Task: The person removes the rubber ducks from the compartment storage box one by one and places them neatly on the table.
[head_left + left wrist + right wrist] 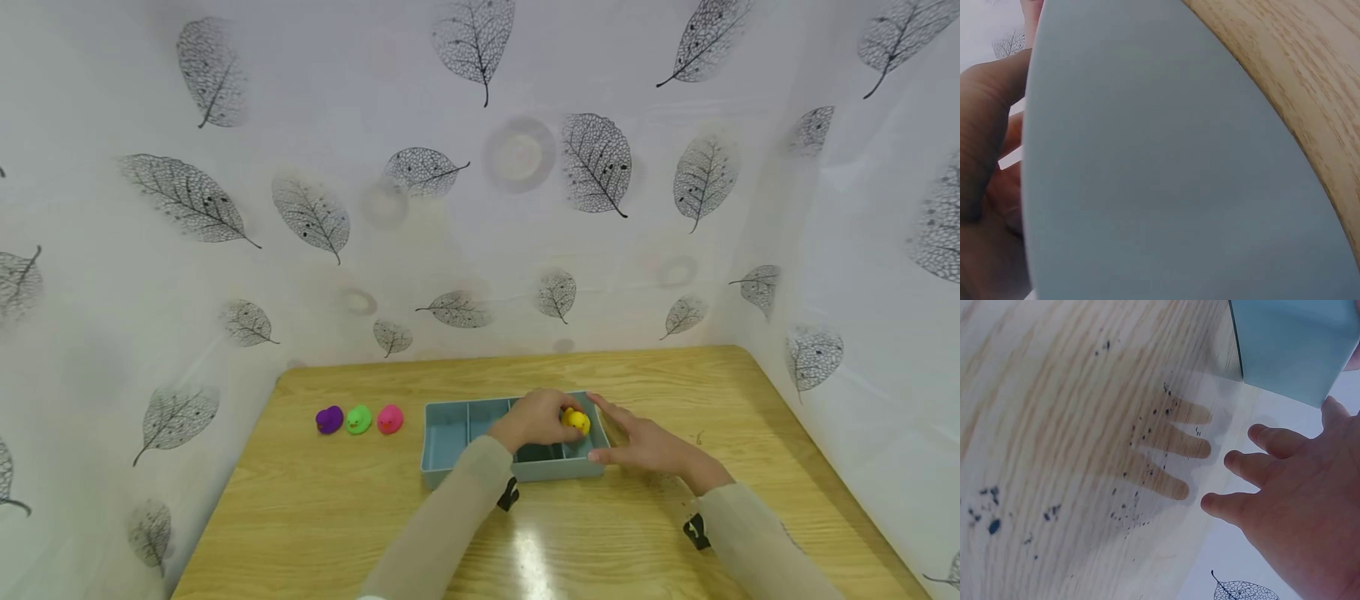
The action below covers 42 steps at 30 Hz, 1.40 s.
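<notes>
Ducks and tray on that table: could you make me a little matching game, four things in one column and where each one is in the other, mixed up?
Things:
1. Yellow duck
2. Purple duck
3. Pink duck
4. Right hand

Places:
A. Leftmost in the row of three on the table
B. Held by the left hand over the tray
C. Fingers straight, against the tray's right end
D. The one of the row nearest the tray, beside the green duck

Pairs: 1-B, 2-A, 3-D, 4-C
</notes>
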Available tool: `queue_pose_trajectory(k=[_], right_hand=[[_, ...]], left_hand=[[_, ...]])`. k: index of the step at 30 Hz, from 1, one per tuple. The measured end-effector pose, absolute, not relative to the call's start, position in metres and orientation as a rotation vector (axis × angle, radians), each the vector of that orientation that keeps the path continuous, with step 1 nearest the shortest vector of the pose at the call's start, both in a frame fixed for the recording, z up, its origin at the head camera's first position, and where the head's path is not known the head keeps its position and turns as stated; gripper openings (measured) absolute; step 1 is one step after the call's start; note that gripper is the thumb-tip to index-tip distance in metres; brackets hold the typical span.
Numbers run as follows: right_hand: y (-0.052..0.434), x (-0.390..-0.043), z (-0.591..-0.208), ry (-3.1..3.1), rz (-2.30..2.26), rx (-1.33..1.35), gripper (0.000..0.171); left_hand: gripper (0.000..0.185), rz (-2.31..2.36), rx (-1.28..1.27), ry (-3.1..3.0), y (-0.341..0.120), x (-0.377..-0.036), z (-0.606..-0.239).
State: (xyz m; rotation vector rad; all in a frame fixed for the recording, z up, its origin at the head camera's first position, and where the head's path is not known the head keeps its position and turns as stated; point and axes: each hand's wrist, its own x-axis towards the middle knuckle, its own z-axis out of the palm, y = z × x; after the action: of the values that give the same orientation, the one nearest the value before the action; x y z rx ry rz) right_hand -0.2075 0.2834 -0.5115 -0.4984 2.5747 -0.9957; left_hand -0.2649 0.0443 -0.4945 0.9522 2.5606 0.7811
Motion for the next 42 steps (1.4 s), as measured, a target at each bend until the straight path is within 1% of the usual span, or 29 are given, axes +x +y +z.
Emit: queue_pose_trajectory(k=[8, 15, 23, 31, 37, 42], right_hand=[[0.284, -0.208, -0.512, 2.566, -0.983, -0.488, 0.099], [0.284, -0.208, -0.514, 2.580, -0.978, -0.503, 0.100], [0.284, -0.207, -0.513, 2.578, -0.970, -0.499, 0.099], [0.284, -0.207, -0.513, 2.584, -0.977, -0.516, 0.099], [0.284, -0.208, -0.514, 2.586, -0.974, -0.523, 0.099], [0.284, -0.208, -0.515, 2.589, -0.975, -0.522, 0.099]], left_hand=[[0.037, 0.766, 1.026, 2.611, 0.042, -0.262, -0.494], [0.024, 0.822, 1.101, 2.643, 0.038, -0.260, -0.492], [0.034, 0.860, 1.089, 2.733, 0.030, -0.260, -0.487], [0.026, 0.919, 1.095, 2.768, 0.014, -0.259, -0.484], [0.037, 0.944, 1.133, 2.814, -0.005, -0.260, -0.480], [0.036, 1.043, 1.165, 2.831, -0.023, -0.261, -0.476]])
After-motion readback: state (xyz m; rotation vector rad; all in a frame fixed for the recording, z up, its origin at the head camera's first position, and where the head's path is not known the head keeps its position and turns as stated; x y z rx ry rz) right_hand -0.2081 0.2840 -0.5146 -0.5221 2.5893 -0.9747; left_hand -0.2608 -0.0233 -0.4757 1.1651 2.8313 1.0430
